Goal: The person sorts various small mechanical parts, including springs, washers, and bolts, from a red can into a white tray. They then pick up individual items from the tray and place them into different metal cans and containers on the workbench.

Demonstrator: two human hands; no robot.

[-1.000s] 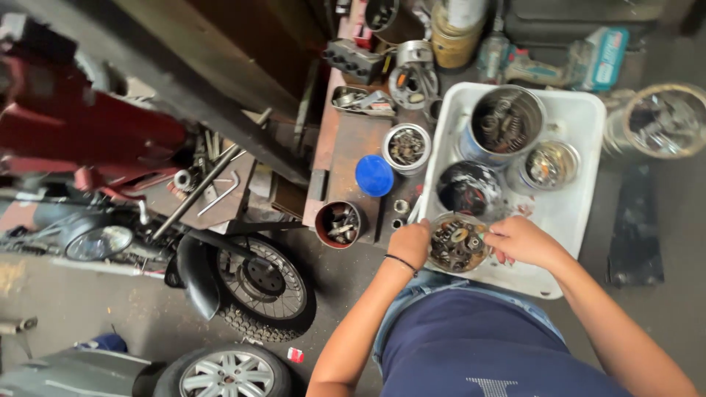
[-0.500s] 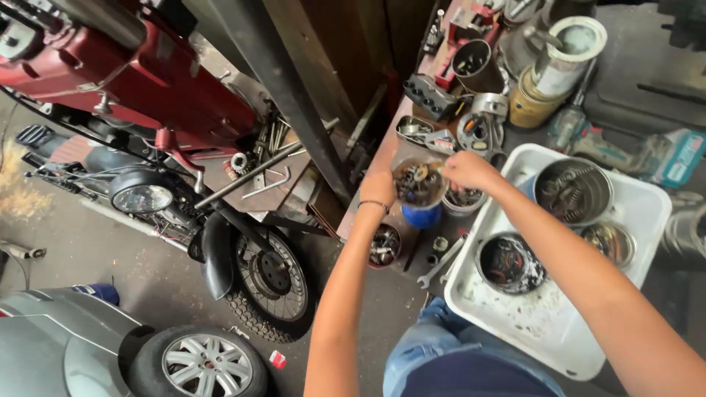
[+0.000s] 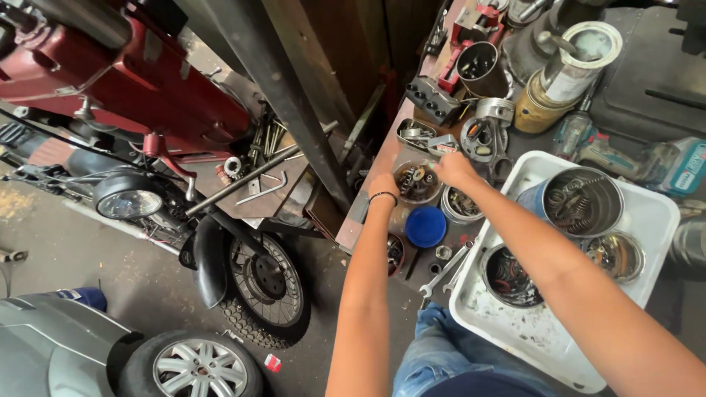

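Observation:
My left hand (image 3: 384, 187) grips the near rim of a small clear bowl (image 3: 416, 182) full of metal parts, held over the workbench. My right hand (image 3: 454, 168) is at the bowl's far right rim, fingers curled as if pinching something small; what it holds is hidden. A blue lid (image 3: 425, 226) lies just below the bowl. Another small tin of parts (image 3: 462, 205) sits under my right wrist.
A white tray (image 3: 537, 334) on the right holds a tall can of springs (image 3: 581, 202) and two more tins of parts. A wrench (image 3: 443, 270) lies beside the tray. A red motorcycle (image 3: 140, 95) with headlight and front wheel (image 3: 265, 283) stands left. A car wheel (image 3: 193, 367) shows bottom left.
Both hands left the tin on the white tray and now hold the clear bowl over the bench. The view swung left and closer.

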